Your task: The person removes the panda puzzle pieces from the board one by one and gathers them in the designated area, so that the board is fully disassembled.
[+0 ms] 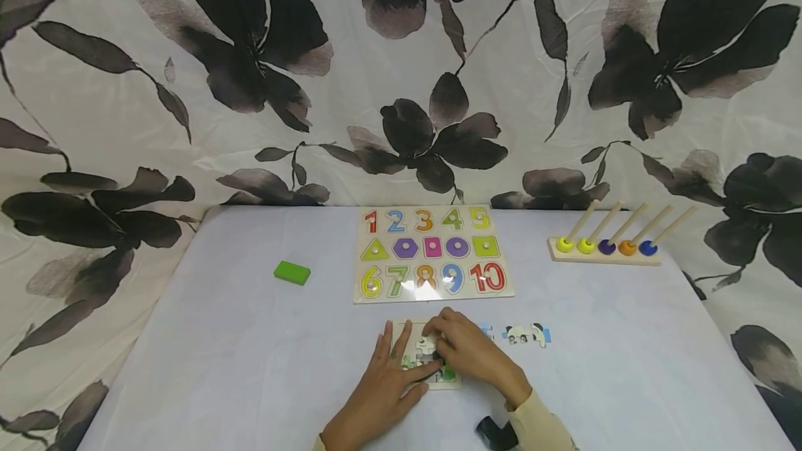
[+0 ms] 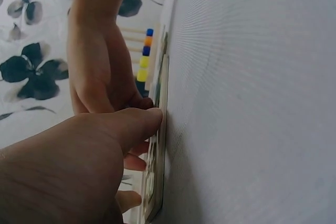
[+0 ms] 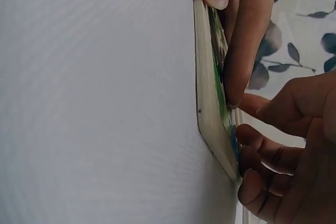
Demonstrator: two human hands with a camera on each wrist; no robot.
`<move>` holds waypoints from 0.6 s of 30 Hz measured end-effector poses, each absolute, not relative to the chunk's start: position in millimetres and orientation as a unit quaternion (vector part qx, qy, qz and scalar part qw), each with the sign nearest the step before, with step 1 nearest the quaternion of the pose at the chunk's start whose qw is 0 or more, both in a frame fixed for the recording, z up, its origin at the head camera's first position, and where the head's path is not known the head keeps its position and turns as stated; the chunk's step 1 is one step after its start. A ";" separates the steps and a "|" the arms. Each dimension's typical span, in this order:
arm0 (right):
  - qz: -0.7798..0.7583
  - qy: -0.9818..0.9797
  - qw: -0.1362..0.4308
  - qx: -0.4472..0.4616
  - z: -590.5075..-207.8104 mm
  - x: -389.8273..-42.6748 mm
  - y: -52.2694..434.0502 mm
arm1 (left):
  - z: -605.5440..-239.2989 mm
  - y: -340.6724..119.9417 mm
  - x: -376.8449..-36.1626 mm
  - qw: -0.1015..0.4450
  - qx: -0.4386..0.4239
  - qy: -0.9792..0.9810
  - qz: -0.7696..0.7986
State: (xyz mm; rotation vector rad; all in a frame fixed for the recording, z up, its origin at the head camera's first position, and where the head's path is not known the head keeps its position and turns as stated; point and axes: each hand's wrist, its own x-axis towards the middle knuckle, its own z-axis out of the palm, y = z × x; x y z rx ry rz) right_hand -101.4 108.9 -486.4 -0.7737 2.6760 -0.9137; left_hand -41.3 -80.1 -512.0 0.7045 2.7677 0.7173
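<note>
A small wooden jigsaw board (image 1: 401,331) with a black, white and green picture lies flat under both hands. My left hand (image 1: 390,388) rests over its left and front part with fingers spread; in the left wrist view the thumb (image 2: 142,124) lies at the board's edge. From the right, my right hand (image 1: 473,350) reaches onto the board with bent fingers (image 3: 257,187) close to the pieces. I cannot tell whether it pinches a piece. Loose panda jigsaw pieces (image 1: 528,335) lie just right of the right hand, one partly hidden by it.
Behind the board lies a number-and-shape peg puzzle (image 1: 411,294). A green block (image 1: 292,272) is at the left. On the right back stands a wooden bead stacker (image 1: 604,259) with several upright rods. A black device (image 1: 497,433) sits by the right sleeve. Floral cloth hangs behind the table.
</note>
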 end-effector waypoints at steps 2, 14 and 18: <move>-0.314 0.908 0.105 -0.257 -487.3 -101.7 108.8 | -512.1 -80.0 -41.3 0.101 0.236 0.935 0.246; -0.362 0.891 0.110 -0.251 -491.1 -100.9 112.8 | -513.5 -81.1 -40.4 0.088 0.245 0.936 0.237; -0.366 0.889 0.110 -0.251 -490.5 -100.2 113.4 | -514.0 -81.0 -39.6 0.081 0.249 0.935 0.239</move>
